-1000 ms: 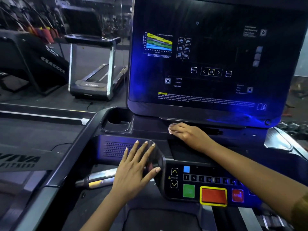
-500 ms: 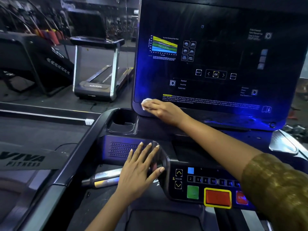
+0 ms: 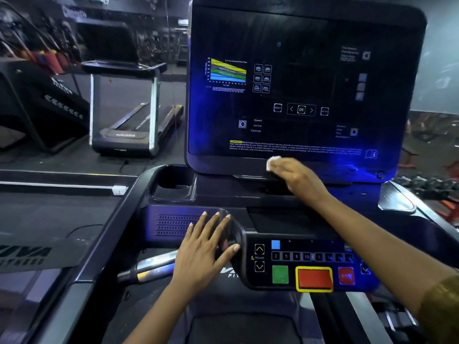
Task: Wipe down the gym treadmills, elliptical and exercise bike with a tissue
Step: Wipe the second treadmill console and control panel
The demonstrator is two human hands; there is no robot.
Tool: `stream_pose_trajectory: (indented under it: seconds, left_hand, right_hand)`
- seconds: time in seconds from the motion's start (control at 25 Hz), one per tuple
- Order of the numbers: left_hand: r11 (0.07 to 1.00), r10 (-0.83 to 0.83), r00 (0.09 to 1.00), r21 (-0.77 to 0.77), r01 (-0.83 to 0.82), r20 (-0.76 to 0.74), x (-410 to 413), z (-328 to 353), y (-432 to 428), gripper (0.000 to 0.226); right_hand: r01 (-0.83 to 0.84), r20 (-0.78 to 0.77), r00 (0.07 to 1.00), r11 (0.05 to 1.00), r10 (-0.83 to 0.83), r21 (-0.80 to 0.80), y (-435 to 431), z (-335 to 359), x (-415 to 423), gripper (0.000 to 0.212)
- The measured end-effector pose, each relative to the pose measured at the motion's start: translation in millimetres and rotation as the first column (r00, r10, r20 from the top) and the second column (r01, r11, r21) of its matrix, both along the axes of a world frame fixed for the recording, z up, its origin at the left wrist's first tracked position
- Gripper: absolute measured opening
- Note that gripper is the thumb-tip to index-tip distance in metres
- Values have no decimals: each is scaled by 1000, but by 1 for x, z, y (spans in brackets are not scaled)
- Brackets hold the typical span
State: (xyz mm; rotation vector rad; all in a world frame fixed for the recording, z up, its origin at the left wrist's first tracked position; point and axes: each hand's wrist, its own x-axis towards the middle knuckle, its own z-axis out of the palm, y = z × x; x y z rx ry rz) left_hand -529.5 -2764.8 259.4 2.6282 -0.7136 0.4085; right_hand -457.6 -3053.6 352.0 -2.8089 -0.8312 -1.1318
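The right hand (image 3: 295,177) grips a wadded tissue (image 3: 273,162) at its ten o'clock, pressed to the lower rim of the treadmill display (image 3: 308,83). The left hand (image 3: 208,247) lies flat, fingers spread, on the console (image 3: 171,224). The incline keys (image 3: 259,258) sit at its three o'clock, and I'd guess a sliding thumb could press one. The right forearm hangs above the red button (image 3: 314,278), so a dip might hit it.

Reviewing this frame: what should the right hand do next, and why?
Probably slide the tissue rightward along the display panel's lower edge: the right hand holds it against that edge left of centre, much edge remains rightward, and the left hand rests flat on the console.
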Motion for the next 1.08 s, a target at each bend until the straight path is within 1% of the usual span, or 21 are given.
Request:
stream_pose_trajectory:
  seconds: [0.04,0.08,0.16,0.24,0.32,0.44,0.52,0.56,0.64,0.72,0.8,0.88,0.96,1.08]
  left_hand:
    - [1000,-9,1000,6,9,-18,-1,2,0,78]
    - [1000,-17,998,12,18,-53,-2,3,0,81]
    - [1000,-19,996,-6,19,-82,-3,6,0,85]
    - [1000,-14,995,-3,13,-98,-4,8,0,86]
    - [1000,-16,994,14,17,-112,-4,9,0,87]
    - [1000,-17,995,9,18,-103,-5,11,0,93]
    - [999,-24,995,23,27,-93,-6,13,1,100]
    - [999,-32,995,25,34,-91,-7,13,2,103]
    - [999,-50,995,12,51,-91,-6,14,3,104]
    - [996,-82,992,-36,79,-99,-5,13,3,102]
    - [983,-134,985,-140,119,-109,-6,14,5,93]
    - [942,-221,971,-277,189,-91,-10,20,0,80]
    - [901,-314,949,-328,284,-41,-24,27,-13,70]
    - [808,-511,856,-295,509,77,-59,32,-43,57]
  right_hand:
    - [54,42,997,990,-60,129,8,1,2,34]
    - [102,86,988,969,-125,226,18,1,4,36]
    - [157,118,972,939,-201,305,38,-4,7,37]
    - [165,107,972,932,-209,323,55,-14,7,34]
    - [156,73,980,939,-187,308,72,-20,4,34]
    - [80,-29,997,967,-75,243,101,-16,3,36]
    - [38,-104,995,961,-9,273,115,-4,1,36]
    - [46,-115,993,947,-10,317,118,-1,-5,36]
    - [80,-101,994,907,-41,414,120,2,-25,35]
    - [128,-110,990,857,-84,498,117,4,-54,36]
    - [179,-133,983,804,-125,567,109,1,-89,39]
    - [243,-135,970,739,-204,628,99,-4,-128,41]
    - [325,-170,942,666,-288,672,89,-12,-171,40]
    - [461,-285,881,554,-376,693,73,-27,-236,36]
